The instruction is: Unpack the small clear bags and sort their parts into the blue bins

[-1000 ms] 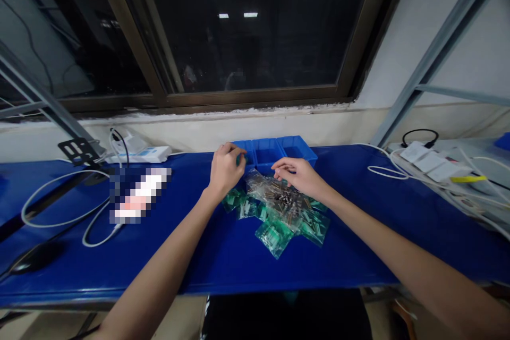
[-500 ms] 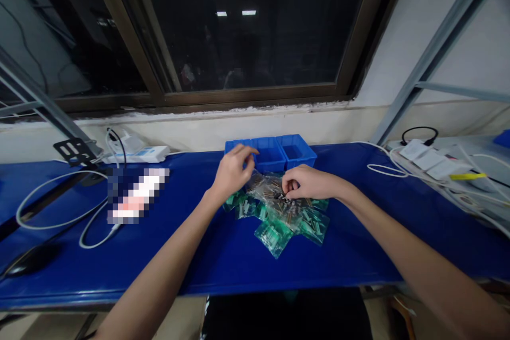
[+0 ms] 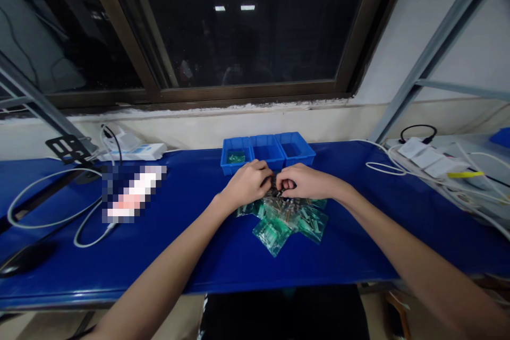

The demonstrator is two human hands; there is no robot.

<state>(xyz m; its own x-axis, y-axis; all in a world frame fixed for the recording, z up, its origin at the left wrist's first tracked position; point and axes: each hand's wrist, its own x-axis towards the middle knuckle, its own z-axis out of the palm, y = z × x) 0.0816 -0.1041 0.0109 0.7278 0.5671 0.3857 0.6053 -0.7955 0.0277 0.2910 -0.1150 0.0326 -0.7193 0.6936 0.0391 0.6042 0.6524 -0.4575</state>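
Head view, from where I stood, showed the left hand point(image 3: 251, 183) down at the pile in the middle of the bench point(image 3: 223, 260). Half a second earlier it had been up by the left bin point(image 3: 232, 170), and before that its fingers had something green between them right at that bin. With the hand out of the way, I could see a green packet point(image 3: 236, 158) lying inside. So the work had shifted back from the bin to the pile, and both hands were busy there side by side.

The left hand's fingers were curled down over the clear bag of small metallic pieces point(image 3: 287, 207); whether they pinched anything I couldn't tell. The right hand point(image 3: 302, 180) sat just beside it, fingers bent in toward the thumb over the same bag, its fingertips too small and shadowed to show a grip.

The clear bag lay over several green packets, with one front packet point(image 3: 273, 236) poking out toward the person and another packet point(image 3: 313, 223) off to the right. Behind the hands, the middle bin point(image 3: 268, 152) and the right bin point(image 3: 295, 150) stood in line with the left one.
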